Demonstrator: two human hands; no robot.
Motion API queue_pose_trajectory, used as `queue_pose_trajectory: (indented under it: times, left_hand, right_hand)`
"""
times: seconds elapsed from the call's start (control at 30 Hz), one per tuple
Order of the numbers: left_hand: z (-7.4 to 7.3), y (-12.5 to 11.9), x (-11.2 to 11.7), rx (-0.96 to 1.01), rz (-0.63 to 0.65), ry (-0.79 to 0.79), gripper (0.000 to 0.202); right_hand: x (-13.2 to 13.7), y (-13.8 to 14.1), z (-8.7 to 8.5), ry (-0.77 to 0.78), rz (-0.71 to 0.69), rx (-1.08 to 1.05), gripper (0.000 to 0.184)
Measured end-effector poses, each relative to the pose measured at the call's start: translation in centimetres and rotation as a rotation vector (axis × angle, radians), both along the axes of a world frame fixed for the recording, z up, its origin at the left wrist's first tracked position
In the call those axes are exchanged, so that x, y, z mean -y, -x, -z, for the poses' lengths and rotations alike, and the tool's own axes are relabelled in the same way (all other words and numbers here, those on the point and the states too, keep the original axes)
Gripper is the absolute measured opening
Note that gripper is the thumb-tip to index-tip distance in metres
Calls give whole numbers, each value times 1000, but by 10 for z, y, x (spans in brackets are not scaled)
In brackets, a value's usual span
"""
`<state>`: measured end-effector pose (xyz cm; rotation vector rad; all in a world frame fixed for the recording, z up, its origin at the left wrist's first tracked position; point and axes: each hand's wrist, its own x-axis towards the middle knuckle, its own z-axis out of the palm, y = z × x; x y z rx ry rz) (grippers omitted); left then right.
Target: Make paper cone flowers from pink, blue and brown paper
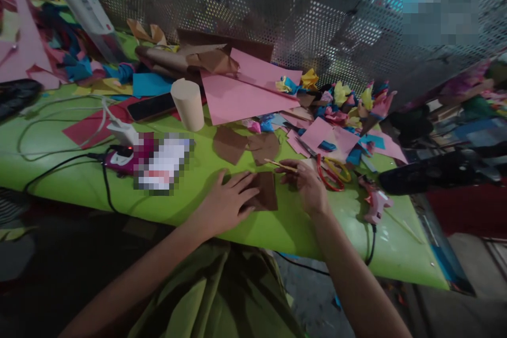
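My left hand point(233, 198) lies spread and flat, its fingers pressing on the left part of a square piece of brown paper point(267, 191). To the right of that square, my right hand point(311, 187) is closed round a thin, light-coloured pencil point(280, 165), whose tip points left, above the paper. Just beyond the square sit two cut brown paper shapes with rounded outlines, a left one point(229, 145) and a right one point(263, 148). Red-handled scissors point(329, 178) and a yellow-handled pair point(338, 168) rest beside my right hand.
On the green table point(285, 227), a pink glue gun point(377, 206) lies at right. A beige cylinder point(188, 105), a dark phone point(152, 108) and a purple power strip point(127, 161) with cables stand left. Pink sheets point(237, 95) and crumpled scraps line the perforated metal wall point(301, 16).
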<state>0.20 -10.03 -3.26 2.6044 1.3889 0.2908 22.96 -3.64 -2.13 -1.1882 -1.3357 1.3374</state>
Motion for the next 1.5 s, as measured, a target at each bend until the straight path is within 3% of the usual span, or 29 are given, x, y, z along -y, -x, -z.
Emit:
queue_pose_trajectory:
  times: [0.2, 0.37, 0.5, 0.73, 0.93, 1.1, 1.37, 1.5]
  left_hand:
    - [-8, -6, -4, 1, -16, 31, 45]
    - [-15, -8, -13, -21, 28, 48, 46]
    - [-11, -9, -18, 5, 82, 54, 48]
    - [-3, -10, -20, 24, 66, 64, 54]
    - [0, -3, -3, 12, 136, 41, 53]
    - [-6, 6, 11, 7, 188, 75, 54]
    - [-18, 1, -23, -24, 49, 56, 47]
    - [-16, -3, -39, -134, 87, -19, 39]
  right_hand:
    - [-4, -7, 14, 33, 196, 1, 20]
    - [-2, -8, 13, 46, 140, 19, 18]
    - [0, -9, 12, 39, 121, 81, 16]
    - [0, -6, 11, -40, 124, 195, 17]
    - [-3, -8, 12, -29, 142, 118, 19]
    - [-3, -7, 10, -37, 133, 86, 17]
    - [-1, -7, 7, -58, 145, 139, 21]
    - [-1, -8, 7, -45, 130, 152, 21]
